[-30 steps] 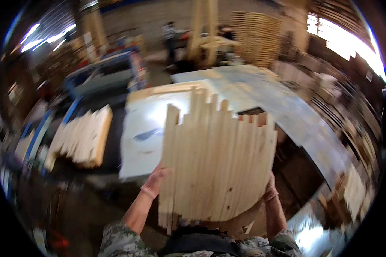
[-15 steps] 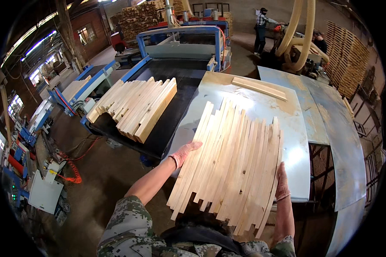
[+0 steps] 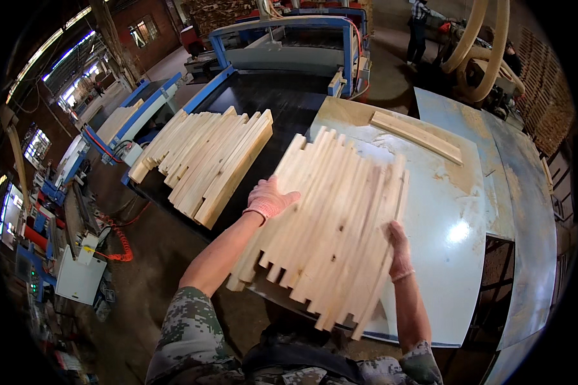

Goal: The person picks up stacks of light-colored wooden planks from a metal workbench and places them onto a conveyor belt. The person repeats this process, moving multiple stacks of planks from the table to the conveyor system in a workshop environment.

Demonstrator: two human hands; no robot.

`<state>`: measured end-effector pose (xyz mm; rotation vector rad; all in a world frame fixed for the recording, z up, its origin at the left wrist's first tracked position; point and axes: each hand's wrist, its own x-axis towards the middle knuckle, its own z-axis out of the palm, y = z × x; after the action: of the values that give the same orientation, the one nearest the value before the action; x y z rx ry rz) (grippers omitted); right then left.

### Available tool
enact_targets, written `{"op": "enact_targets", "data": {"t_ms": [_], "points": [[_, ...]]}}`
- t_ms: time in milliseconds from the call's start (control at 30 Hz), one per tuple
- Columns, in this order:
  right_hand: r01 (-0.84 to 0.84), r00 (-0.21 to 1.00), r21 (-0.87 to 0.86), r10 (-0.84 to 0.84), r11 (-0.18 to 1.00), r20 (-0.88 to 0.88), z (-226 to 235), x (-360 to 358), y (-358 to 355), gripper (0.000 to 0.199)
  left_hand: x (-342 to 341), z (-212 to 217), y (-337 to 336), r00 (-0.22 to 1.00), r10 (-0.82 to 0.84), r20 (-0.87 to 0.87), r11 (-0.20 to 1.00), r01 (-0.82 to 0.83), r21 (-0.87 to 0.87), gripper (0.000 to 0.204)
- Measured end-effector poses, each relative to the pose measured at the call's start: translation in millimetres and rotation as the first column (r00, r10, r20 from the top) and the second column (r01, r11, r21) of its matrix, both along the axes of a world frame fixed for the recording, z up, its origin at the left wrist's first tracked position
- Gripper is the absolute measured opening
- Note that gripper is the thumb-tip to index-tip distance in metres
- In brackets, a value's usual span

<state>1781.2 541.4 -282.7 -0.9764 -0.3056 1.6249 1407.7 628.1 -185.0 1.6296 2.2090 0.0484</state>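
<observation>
no packages, labels, signs or screens can be made out anywhere in this view. the nearest thing to one is a pale grey box-shaped cabinet (image 3: pixel 78 277) standing on the floor at the lower left, beside a coiled red hose; its faces look plain, and any marking on them is too small and blurred to tell. the blue machine frames further back along the left side show no readable plates or panels either.
</observation>
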Motion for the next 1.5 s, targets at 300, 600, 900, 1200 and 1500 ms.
{"op": "enact_targets", "data": {"t_ms": [300, 600, 900, 1200, 1500], "points": [[-0.006, 0.999, 0.097, 0.002, 0.995, 0.041, -7.9, -137.2, 98.9, 0.038, -89.8, -23.8, 16.1, 0.974, -0.08, -0.21, 0.994, 0.095, 0.06, 0.099], [-0.016, 0.977, -0.019, 0.019, 1.0, 0.211, -19.8, -137.1, 106.5, 0.049, -95.0, -20.1, 12.2, 0.919, -0.311, -0.241, 0.904, 0.365, 0.225, 0.069], [-0.123, 0.305, -0.155, 0.185, 0.98, 0.934, 34.2, -139.2, 46.1, 0.079, -98.2, 30.8, 54.3, 0.876, -0.483, -0.014, 0.874, 0.481, -0.07, 0.073], [-0.045, 0.554, -0.07, 0.083, 0.997, 0.828, 34.3, -138.3, -2.0, 0.065, -85.6, 0.9, 54.3, 0.871, -0.439, 0.218, 0.89, 0.455, -0.024, 0.061], [0.005, 0.54, -0.12, 0.099, 0.993, 0.836, 35.1, -75.7, -24.2, 0.066, -52.8, -17.9, 18.0, 0.748, -0.516, 0.417, 0.837, 0.545, 0.058, 0.062]]}}
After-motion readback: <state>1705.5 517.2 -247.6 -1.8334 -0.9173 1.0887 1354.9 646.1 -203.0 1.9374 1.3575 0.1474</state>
